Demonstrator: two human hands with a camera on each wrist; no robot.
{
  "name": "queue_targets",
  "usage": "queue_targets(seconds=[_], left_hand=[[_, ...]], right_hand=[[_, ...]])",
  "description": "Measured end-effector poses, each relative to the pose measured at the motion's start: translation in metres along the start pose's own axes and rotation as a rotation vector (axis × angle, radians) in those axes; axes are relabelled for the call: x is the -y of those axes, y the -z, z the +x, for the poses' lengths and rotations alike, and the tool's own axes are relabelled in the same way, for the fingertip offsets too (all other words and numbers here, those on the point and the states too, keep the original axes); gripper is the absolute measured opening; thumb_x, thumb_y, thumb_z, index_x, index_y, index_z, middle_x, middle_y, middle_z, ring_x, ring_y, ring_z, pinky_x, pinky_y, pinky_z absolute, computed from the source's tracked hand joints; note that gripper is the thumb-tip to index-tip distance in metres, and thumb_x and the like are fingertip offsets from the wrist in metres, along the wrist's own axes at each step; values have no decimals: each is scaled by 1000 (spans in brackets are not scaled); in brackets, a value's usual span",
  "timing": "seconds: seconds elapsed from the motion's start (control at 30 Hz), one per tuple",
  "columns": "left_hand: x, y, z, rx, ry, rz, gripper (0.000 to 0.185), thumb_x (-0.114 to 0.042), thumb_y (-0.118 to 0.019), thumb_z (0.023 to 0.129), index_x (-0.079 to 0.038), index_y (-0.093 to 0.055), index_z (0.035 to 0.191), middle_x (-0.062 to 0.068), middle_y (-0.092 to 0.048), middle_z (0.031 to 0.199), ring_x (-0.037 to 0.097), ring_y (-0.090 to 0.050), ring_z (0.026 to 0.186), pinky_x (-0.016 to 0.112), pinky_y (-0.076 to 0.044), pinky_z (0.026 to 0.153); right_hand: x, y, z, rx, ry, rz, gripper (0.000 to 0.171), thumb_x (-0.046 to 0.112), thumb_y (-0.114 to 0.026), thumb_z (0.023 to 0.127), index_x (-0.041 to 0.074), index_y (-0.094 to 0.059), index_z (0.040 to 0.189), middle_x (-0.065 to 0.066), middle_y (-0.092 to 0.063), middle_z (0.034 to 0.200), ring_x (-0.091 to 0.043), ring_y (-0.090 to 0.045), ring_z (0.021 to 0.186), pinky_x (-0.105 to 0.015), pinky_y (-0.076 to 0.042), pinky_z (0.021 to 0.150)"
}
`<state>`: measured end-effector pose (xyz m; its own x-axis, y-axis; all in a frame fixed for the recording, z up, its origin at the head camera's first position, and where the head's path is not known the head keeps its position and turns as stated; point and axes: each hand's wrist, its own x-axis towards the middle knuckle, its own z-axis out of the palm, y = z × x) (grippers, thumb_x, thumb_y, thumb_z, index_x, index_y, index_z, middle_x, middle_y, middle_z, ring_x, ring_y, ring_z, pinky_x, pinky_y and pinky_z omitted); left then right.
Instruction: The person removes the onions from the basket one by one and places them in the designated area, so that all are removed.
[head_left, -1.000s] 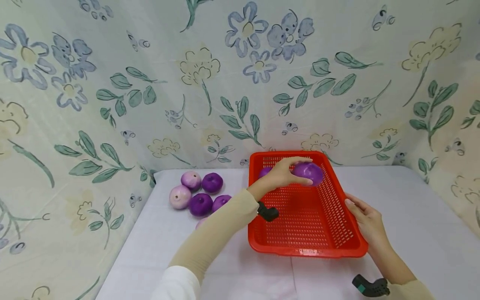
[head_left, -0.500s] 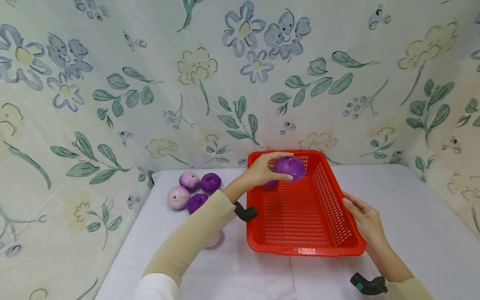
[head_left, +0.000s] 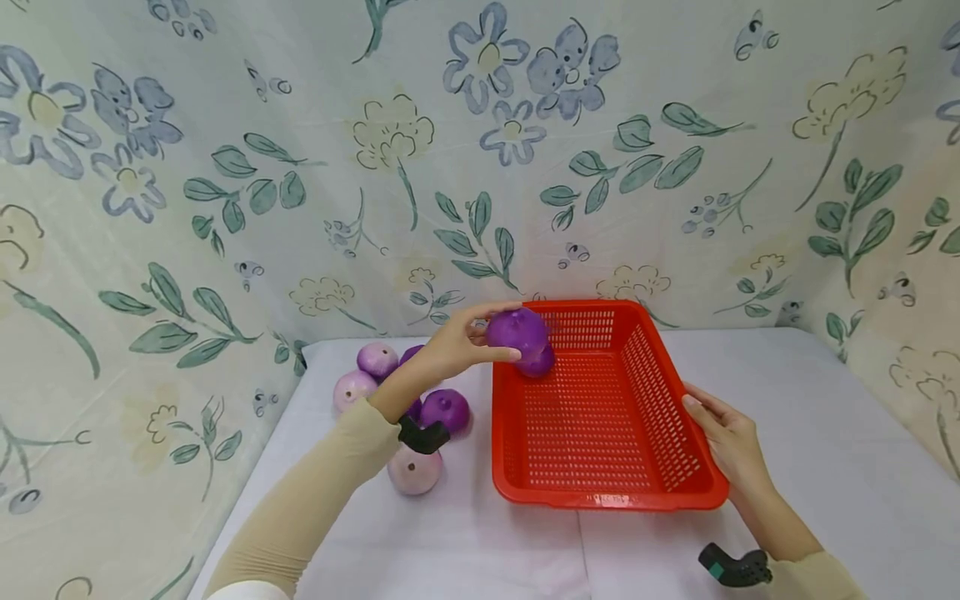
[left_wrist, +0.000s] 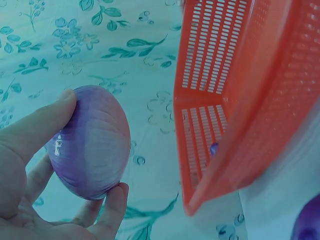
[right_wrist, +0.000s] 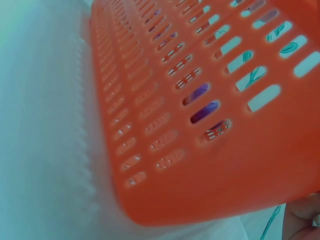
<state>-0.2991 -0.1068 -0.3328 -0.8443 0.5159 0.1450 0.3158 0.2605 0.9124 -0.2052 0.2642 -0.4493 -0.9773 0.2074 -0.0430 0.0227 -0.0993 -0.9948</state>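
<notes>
My left hand (head_left: pixel 457 343) holds a purple onion (head_left: pixel 517 332) between thumb and fingers, over the back left rim of the red plastic basket (head_left: pixel 615 500). In the left wrist view the held onion (left_wrist: pixel 92 142) shows purple and whitish sides, with the thumb on top and fingertips below, apart from the basket wall. Another purple onion (head_left: pixel 538 362) lies inside the basket's back left corner, partly hidden behind the held one. At the basket's right rim, my right hand (head_left: pixel 731 435) grips the edge, thumb on the inner side. Only part of that hand (right_wrist: pixel 300 217) shows in the right wrist view.
Left of the basket, several onions lie on the white cloth, among them a dark purple onion (head_left: pixel 446 411) and a pale pink onion (head_left: pixel 416 472). My left forearm covers part of this group. A flowered curtain (head_left: pixel 480 167) hangs behind the table.
My left hand has moved left with the onion, from above the basket's middle back to its left rim. The right hand keeps its grip on the basket.
</notes>
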Motion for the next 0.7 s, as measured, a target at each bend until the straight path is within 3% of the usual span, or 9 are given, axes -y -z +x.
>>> queue_targets(seconds=[0.23, 0.4, 0.7], left_hand=[[12, 32, -37, -87, 34, 12, 67, -18, -84, 83, -25, -56, 143, -5, -50, 145, 31, -61, 119, 43, -51, 98], [23, 49, -65, -133, 73, -28, 70, -14, -84, 82, -23, -54, 145, 5, -49, 145, 34, -64, 114, 41, -54, 92], [52, 75, -112, -269, 123, 73, 70, -18, -85, 81, -21, -55, 144, 10, -50, 143, 32, -60, 114, 34, -52, 95]], right_hand=[[-1, 1, 1, -5, -14, -26, 73, 34, -67, 95, -1, -37, 152, 20, -68, 98, -4, -68, 84, -24, -58, 70], [-1, 1, 0, 4, 3, -29, 71, 32, -66, 96, -1, -37, 152, 19, -68, 98, -4, -68, 84, -23, -58, 69], [0, 1, 0, 9, 9, -51, 71, 33, -66, 96, -1, -37, 151, 19, -68, 97, -3, -68, 83, -23, -58, 69]])
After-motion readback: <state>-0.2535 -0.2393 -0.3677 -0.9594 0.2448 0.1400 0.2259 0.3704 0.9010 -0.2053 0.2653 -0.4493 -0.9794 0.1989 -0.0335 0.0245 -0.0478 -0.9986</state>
